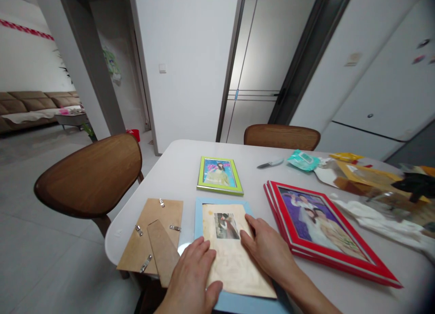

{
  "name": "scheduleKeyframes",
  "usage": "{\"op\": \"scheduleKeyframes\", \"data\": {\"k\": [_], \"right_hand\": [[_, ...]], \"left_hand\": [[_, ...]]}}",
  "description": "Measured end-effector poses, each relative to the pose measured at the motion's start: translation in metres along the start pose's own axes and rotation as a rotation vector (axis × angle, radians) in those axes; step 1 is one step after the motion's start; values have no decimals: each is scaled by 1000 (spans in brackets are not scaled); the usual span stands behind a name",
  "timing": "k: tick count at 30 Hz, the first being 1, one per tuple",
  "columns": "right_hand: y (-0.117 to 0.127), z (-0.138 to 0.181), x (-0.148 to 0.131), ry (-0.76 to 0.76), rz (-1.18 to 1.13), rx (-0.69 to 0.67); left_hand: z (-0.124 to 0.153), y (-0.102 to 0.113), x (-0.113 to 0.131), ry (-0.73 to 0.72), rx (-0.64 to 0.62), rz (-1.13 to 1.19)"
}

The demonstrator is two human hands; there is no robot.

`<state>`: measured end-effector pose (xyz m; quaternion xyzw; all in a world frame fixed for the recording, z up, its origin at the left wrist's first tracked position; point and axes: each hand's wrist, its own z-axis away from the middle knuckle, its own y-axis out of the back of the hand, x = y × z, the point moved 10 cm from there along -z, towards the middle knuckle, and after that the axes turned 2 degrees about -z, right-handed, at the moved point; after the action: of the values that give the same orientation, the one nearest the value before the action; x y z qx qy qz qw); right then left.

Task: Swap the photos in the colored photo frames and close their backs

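With the left hand (191, 275) laid fingers together, thumb spread, and the right hand (270, 249) resting fingertips slightly apart, neither clamped, press lightly and evenly on the cream rectangular paper sheet (233, 262) lying over the light-blue rectangular frame (198, 219), aligning their edges squarely.

On the white table (180, 169) there lie a green frame (219, 176), a light-blue frame (238, 302), a brown backing board (154, 215), stacked red frames (326, 219), a knife (270, 163).
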<state>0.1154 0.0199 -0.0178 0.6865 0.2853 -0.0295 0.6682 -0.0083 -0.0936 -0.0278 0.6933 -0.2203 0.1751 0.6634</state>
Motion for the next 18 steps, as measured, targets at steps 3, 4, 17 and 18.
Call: {"op": "scheduleKeyframes", "data": {"k": [3, 4, 17, 18], "right_hand": [[-3, 3, 0, 30, 141, 31], [-3, 3, 0, 41, 157, 47], [-20, 34, -118, 444, -200, -102], [-28, 40, -136, 474, -202, -127]], "left_hand": [[-4, 5, 6, 16, 24, -51], [-4, 6, 8, 19, 38, -62], [60, 67, -96, 150, 169, -347], [66, 72, -109, 166, 195, -376]]}}
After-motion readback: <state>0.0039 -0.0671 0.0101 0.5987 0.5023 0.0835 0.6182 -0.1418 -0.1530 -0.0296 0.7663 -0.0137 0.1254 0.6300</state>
